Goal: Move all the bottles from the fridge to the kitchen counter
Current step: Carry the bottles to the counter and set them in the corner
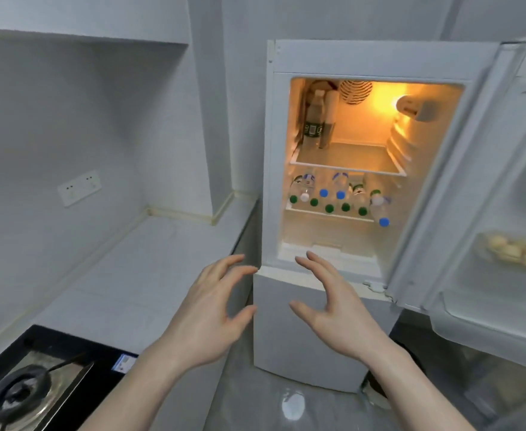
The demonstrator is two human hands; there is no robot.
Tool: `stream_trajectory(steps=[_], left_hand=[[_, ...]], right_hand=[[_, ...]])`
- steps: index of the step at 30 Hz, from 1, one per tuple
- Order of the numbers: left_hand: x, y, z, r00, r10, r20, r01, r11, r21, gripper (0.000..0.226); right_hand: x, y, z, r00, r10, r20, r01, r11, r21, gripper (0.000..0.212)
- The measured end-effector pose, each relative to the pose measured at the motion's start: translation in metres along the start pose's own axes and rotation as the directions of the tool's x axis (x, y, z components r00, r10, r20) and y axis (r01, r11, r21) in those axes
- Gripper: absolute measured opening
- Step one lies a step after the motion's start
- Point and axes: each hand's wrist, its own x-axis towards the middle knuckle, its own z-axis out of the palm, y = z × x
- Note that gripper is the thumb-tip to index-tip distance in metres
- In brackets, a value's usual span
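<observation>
Closest to the camera, both hands are up in front of the fridge with nothing in them: the left hand (pixel 210 312) has its fingers spread and a bit curved, and the right hand (pixel 330 306) mirrors it, fingers apart and relaxed, palms kind of facing each other with a gap between. Down at the bottom left there's a gas stove burner (pixel 19 391) set into the kitchen counter (pixel 149 269), which runs back toward the wall with a white wall socket (pixel 79 188) above it. Right behind the hands is the small white fridge (pixel 327 60), door (pixel 504 188) swung open to the right, light on inside. The water bottles (pixel 338 197) are all packed on the middle shelf, lying with green and blue caps facing out. One more upright bottle (pixel 314 119) stands on the top shelf at the back left. The door shelf holds a tray of eggs (pixel 513 250).
</observation>
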Motion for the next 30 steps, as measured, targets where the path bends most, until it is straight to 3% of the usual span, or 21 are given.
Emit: stream_trajectory(steps=[11,19,30], left_hand=[[0.147,-0.005,0.015,0.986,0.154,0.070,-0.152,0.988,-0.030,0.057],[0.255,0.017,0.055,0.978,0.208,0.031,-0.207,0.978,-0.027,0.057],[0.398,0.032,0.095,0.990,0.131,-0.050,-0.132,0.991,-0.026,0.054]], right_hand=[[0.076,0.040,-0.052,0.970,0.108,-0.216,-0.104,0.994,0.030,0.067],[0.151,0.105,-0.099,0.958,0.071,-0.279,-0.068,0.997,0.020,0.063],[0.268,0.174,-0.167,0.953,0.003,-0.302,-0.002,1.000,0.004,0.060]])
